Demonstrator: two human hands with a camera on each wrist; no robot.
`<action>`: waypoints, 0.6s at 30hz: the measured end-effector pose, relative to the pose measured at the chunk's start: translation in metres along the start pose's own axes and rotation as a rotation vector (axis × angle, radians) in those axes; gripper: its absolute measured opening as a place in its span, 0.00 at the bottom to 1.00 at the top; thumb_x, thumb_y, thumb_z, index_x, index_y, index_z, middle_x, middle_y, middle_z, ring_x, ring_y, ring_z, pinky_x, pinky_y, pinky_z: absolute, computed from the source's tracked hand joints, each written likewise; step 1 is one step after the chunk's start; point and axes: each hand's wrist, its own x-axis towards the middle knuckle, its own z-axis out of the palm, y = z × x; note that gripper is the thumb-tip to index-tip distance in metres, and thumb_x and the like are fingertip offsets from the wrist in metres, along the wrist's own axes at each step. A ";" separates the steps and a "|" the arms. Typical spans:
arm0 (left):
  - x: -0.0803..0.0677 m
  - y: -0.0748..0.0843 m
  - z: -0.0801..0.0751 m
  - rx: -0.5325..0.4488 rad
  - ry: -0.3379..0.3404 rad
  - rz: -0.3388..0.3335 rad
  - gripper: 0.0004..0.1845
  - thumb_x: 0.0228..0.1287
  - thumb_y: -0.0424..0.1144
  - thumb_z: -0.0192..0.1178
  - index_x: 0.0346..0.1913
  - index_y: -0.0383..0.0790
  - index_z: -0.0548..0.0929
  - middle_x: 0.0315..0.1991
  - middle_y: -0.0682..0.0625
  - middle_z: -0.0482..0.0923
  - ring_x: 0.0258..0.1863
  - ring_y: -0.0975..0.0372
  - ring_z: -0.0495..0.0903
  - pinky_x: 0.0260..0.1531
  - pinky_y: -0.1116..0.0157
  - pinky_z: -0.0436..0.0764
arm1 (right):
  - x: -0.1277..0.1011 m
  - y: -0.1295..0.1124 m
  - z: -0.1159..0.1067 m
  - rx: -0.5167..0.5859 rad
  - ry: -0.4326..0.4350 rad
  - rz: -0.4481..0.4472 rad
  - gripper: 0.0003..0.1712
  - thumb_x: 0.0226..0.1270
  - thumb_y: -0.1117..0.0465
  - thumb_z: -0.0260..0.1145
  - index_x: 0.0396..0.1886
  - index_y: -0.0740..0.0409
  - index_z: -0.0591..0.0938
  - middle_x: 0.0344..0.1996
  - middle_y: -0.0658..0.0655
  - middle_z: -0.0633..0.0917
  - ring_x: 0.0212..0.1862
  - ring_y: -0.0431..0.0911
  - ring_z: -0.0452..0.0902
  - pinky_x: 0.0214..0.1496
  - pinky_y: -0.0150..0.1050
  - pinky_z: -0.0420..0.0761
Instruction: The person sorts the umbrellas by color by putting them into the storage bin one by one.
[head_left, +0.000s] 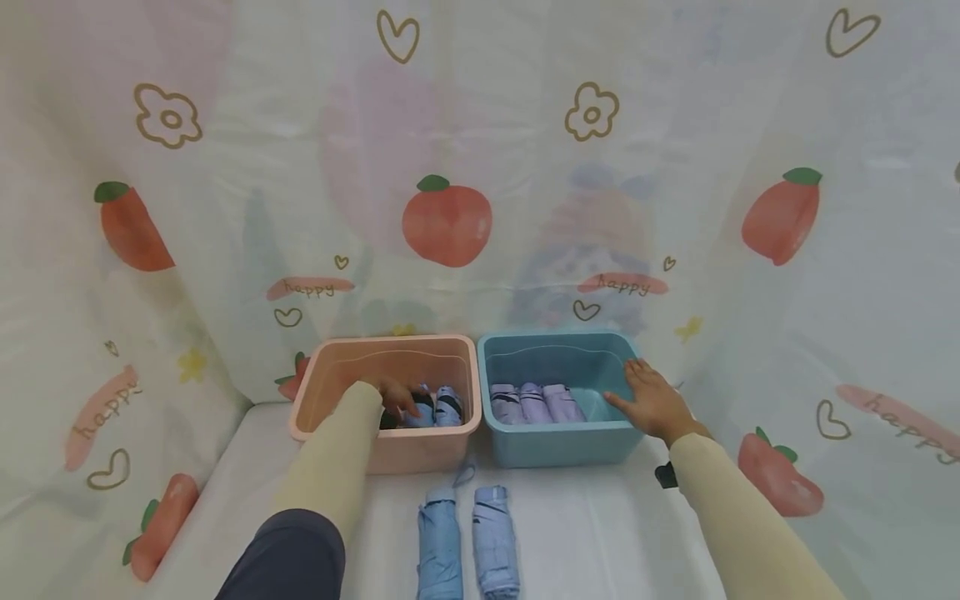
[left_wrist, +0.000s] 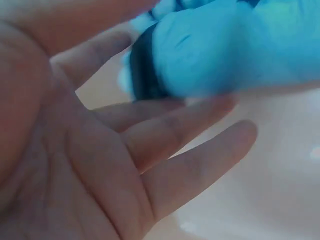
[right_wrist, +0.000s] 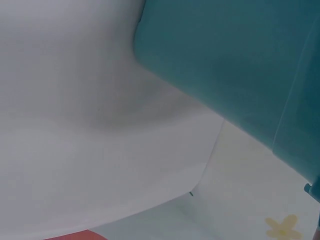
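Observation:
My left hand [head_left: 397, 395] reaches inside the pink bin [head_left: 307, 417], beside two folded blue umbrellas [head_left: 448, 407]. In the left wrist view its fingers [left_wrist: 200, 170] are spread and fairly straight near a blurred blue umbrella [left_wrist: 200, 55] with a dark band; whether they touch it is hard to tell. My right hand [head_left: 652, 402] rests with spread fingers on the right rim of the blue bin [head_left: 562, 450]. Three folded lilac umbrellas [head_left: 534, 405] lie side by side in that bin. The right wrist view shows the bin's outer wall [right_wrist: 230, 60], with the hand almost wholly out of sight.
On the white table [head_left: 600, 533], in front of the bins, lie a folded blue umbrella [head_left: 439, 542] with a wrist loop and a folded periwinkle umbrella [head_left: 495, 542]. The bins stand side by side against a fruit-patterned curtain [head_left: 525, 208].

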 end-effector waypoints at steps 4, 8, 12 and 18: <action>-0.022 0.006 -0.007 0.043 0.045 0.044 0.39 0.68 0.40 0.62 0.76 0.40 0.55 0.71 0.40 0.60 0.54 0.47 0.79 0.51 0.54 0.77 | 0.002 0.002 0.000 -0.016 0.010 -0.025 0.55 0.71 0.31 0.47 0.72 0.78 0.53 0.72 0.74 0.54 0.74 0.66 0.42 0.71 0.60 0.45; -0.051 0.018 -0.006 0.057 0.151 0.160 0.35 0.69 0.38 0.60 0.75 0.38 0.59 0.63 0.39 0.72 0.53 0.42 0.78 0.42 0.51 0.82 | 0.004 0.003 -0.001 -0.013 0.019 -0.041 0.53 0.71 0.33 0.49 0.71 0.78 0.54 0.72 0.75 0.53 0.74 0.66 0.42 0.72 0.60 0.44; -0.074 0.027 0.003 0.126 0.254 0.221 0.32 0.68 0.35 0.60 0.73 0.39 0.64 0.53 0.41 0.80 0.48 0.43 0.80 0.42 0.48 0.82 | 0.005 0.005 0.003 -0.013 0.003 -0.048 0.54 0.71 0.32 0.47 0.72 0.78 0.53 0.72 0.75 0.53 0.74 0.66 0.41 0.72 0.59 0.43; -0.103 0.028 0.022 0.234 0.386 0.343 0.24 0.65 0.36 0.63 0.64 0.46 0.77 0.53 0.50 0.80 0.40 0.56 0.83 0.34 0.59 0.83 | 0.005 0.007 0.005 -0.024 0.013 -0.063 0.53 0.72 0.34 0.49 0.71 0.80 0.53 0.71 0.77 0.53 0.73 0.68 0.42 0.72 0.60 0.43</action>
